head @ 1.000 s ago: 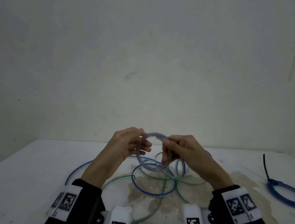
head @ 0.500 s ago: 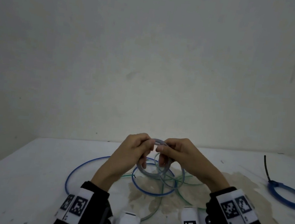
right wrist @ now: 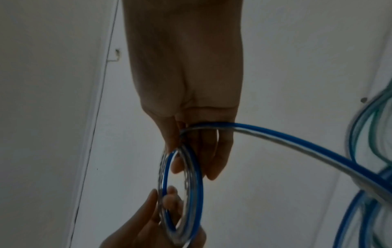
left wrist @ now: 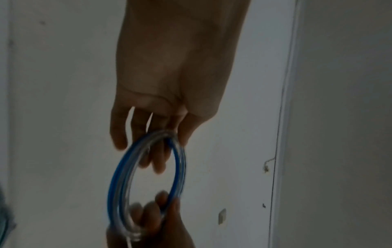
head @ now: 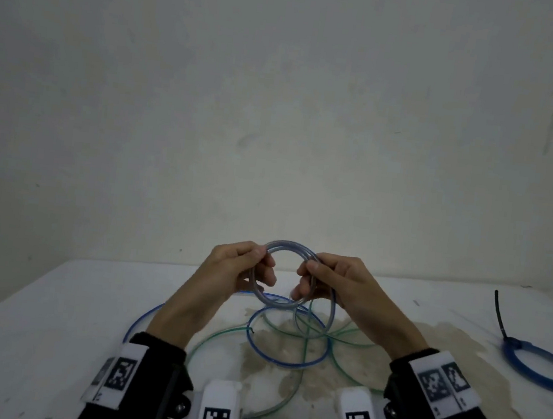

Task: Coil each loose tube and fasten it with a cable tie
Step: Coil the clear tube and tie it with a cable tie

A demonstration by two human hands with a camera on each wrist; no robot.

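Coil [head: 283, 275] held above the table [head: 48, 321], left hand [head: 237, 270] and right hand [head: 335, 285] each pinching a side. Left wrist: springy, slick-looking tube, likely to unwind. Right wrist, blurred: loose tail [right wrist: 297, 142] trails; pinching where the turns bunch looks best.

Glossy clear plastic tube coil [head: 281, 272], matt stained white table [head: 48, 321]

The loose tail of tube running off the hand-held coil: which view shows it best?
The right wrist view: the loose tail of blue and clear tube leaves the right hand and sweeps down toward the table. The head view shows it only partly, behind that hand. The left wrist view shows only the blue and clear coil.
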